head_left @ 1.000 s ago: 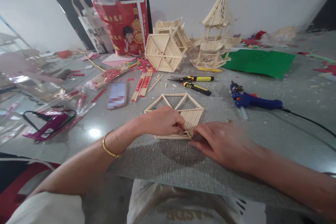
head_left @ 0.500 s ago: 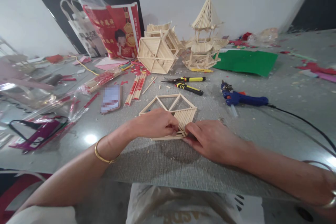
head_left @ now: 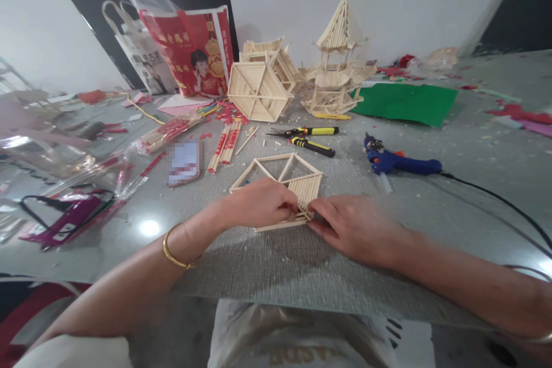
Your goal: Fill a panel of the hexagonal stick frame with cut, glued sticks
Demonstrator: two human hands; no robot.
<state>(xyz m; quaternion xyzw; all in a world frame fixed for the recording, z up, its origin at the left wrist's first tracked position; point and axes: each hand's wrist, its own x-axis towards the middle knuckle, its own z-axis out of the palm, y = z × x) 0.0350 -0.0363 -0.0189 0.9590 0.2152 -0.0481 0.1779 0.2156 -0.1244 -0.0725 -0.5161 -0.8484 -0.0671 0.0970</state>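
A flat hexagonal frame of pale wooden sticks (head_left: 287, 155) lies on the table in front of me. Spokes divide it, and a row of sticks (head_left: 307, 191) fills its right section. Over the frame's near half, my left hand (head_left: 269, 201) is closed, its fingertips pressed together beside short sticks near the right corner. Whatever is between them is hidden. At that near right corner, my right hand (head_left: 349, 224) is closed, thumb and fingers pinching the frame's edge. Part of the frame is covered by my left hand.
Behind the frame lie yellow-and-black pliers (head_left: 317, 131). A blue glue gun (head_left: 403, 162) with a cord is to the right. A phone (head_left: 184, 161) and red-marked stick bundles (head_left: 225, 146) lie left. Stick models, a hexagonal one (head_left: 261, 89) and a pagoda (head_left: 340, 75), stand behind near green sheet (head_left: 405, 100).
The frame has turned slightly and its near edge has shifted a little to the right, both hands moving with it. The whole view has also shifted slightly.
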